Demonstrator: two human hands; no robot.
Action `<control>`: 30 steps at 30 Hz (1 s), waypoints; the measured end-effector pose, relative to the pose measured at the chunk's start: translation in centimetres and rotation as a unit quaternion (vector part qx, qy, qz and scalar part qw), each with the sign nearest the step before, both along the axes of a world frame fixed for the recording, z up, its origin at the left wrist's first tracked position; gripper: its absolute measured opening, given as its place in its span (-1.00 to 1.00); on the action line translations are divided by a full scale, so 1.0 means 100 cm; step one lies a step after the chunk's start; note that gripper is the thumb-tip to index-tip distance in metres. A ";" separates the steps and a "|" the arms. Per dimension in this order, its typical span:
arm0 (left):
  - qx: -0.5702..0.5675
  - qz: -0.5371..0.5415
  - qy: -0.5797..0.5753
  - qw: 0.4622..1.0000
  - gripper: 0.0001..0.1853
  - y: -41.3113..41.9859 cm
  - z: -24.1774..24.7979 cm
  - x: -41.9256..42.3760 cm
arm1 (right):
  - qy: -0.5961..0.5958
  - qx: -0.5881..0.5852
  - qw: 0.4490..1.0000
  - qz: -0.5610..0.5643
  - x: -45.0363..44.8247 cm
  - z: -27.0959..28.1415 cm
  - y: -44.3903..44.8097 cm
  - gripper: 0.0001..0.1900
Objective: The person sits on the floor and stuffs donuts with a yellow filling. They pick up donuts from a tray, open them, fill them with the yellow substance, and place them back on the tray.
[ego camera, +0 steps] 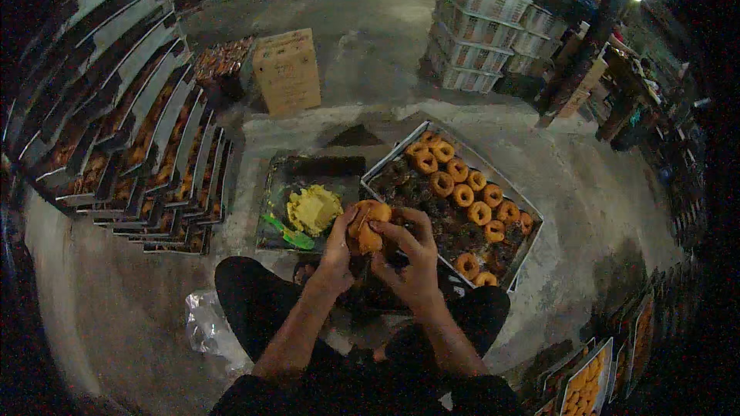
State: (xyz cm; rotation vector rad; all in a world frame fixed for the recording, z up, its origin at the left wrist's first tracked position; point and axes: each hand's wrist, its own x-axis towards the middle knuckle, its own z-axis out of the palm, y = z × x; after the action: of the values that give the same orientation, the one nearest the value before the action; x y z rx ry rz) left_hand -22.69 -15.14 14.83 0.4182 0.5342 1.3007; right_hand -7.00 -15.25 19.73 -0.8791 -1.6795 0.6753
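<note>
Between both hands is a golden-brown ring doughnut (370,225) that looks split along a seam. My left hand (336,257) grips its left side, and the fingers of my right hand (413,260) press on its right side. Behind my left hand, a dark tray (352,170) holds a mound of pale yellow cream (315,208). A bright green spatula (292,236) lies at the mound's lower left. To the right, a large metal-rimmed tray (399,149) carries rows of ring doughnuts (462,195) over a dark, crumb-strewn bottom.
At left stands a rack of tilted, loaded trays (156,144). A cardboard box (287,72) is on the concrete floor ahead, with stacked white crates (477,34) to its right. Clear plastic bag (211,323) lies by my left knee; another rack holds a doughnut tray (587,384) at lower right.
</note>
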 end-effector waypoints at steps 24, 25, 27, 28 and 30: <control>-0.103 0.350 0.669 0.647 -0.49 -0.020 0.010 -0.113 | -0.274 -0.100 0.954 0.061 -0.182 -0.375 0.162 -0.52; -0.108 0.348 0.637 0.679 -0.52 -0.019 0.008 -0.116 | -0.210 -0.196 0.953 0.096 -0.172 -0.356 0.159 -0.50; -0.103 0.302 0.713 0.625 -0.57 -0.015 0.001 -0.120 | -0.027 -0.271 0.958 0.086 -0.155 -0.304 0.152 -0.44; -0.112 0.331 0.609 0.712 -0.58 -0.015 -0.003 -0.117 | 0.116 -0.374 0.912 0.118 -0.134 -0.271 0.146 -0.47; -0.150 0.384 0.343 0.844 -0.58 -0.010 -0.012 -0.112 | 0.290 -0.453 0.830 0.149 -0.100 -0.204 0.131 -0.51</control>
State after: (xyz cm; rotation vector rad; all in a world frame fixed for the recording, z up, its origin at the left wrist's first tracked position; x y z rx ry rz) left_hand -33.85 -16.13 13.60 0.4147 1.6172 1.7790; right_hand -17.04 -2.18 -0.62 -0.8990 -0.8841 1.8424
